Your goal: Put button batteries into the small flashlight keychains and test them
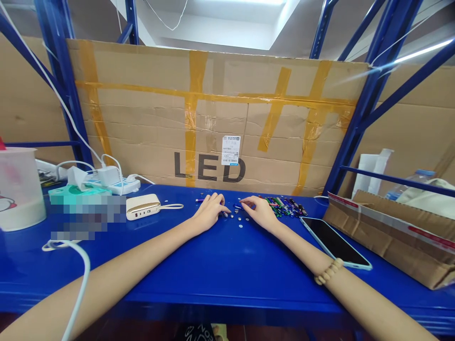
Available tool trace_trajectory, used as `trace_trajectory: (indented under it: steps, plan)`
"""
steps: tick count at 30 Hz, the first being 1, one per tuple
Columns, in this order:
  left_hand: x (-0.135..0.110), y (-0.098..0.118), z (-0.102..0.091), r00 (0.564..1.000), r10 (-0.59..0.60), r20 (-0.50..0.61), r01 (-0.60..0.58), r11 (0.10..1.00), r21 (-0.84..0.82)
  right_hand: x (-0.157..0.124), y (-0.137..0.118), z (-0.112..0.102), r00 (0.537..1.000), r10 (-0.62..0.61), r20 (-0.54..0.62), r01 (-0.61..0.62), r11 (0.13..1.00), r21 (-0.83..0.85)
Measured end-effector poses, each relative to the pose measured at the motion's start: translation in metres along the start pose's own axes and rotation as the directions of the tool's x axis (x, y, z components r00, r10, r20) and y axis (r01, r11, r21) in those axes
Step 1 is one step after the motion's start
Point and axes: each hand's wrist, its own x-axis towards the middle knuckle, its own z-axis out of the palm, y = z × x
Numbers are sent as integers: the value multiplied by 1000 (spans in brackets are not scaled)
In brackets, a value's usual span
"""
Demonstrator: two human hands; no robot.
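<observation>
My left hand (209,214) rests on the blue table, its fingers curled down and drawn together around something too small to make out. A thin purple stick with a silver end (199,201) shows just behind that hand. Across a narrow gap, my right hand (262,214) has its thumb and fingers pinched near a small blue piece; what they grip is unclear. Several small round silvery discs (241,226) lie scattered between the hands. Beside my right hand is a pile of shiny coloured sticks (289,207), green, blue, purple and dark.
A phone (336,241) lies by my right forearm, next to an open cardboard box (387,237). At left are a cream power bank (143,207), a power strip (130,185), white cables and a plastic tub (21,189). A cardboard panel (159,128) stands behind.
</observation>
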Motion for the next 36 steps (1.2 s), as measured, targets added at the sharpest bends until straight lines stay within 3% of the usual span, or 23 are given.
trace_trajectory:
  steps: [4, 10, 12, 15, 19, 28, 36]
  plan:
    - [0, 0, 2, 998, -47, -47, 48, 999, 12, 0, -2, -1, 998, -60, 24, 58, 997, 49]
    - [2, -3, 5, 946, -303, -114, 283, 946, -161, -4, -10, -1, 968, -175, 180, 148, 977, 153]
    - [2, -4, 6, 958, -265, -113, 231, 940, -251, -6, -12, 2, 953, -217, 209, 192, 972, 137]
    - [3, -5, 7, 987, -86, -135, 33, 934, -356, -8, -16, 9, 932, -272, 240, 266, 962, 57]
    - [5, -7, 10, 984, 31, -175, -99, 914, -393, -8, -18, 14, 931, -275, 241, 283, 959, 0]
    - [5, -8, 12, 984, 28, -178, -106, 889, -445, -9, -26, 12, 931, -287, 224, 289, 957, 24]
    - [3, -4, 10, 987, -92, -128, 42, 935, -353, -11, -31, 9, 943, -246, 225, 246, 969, 28]
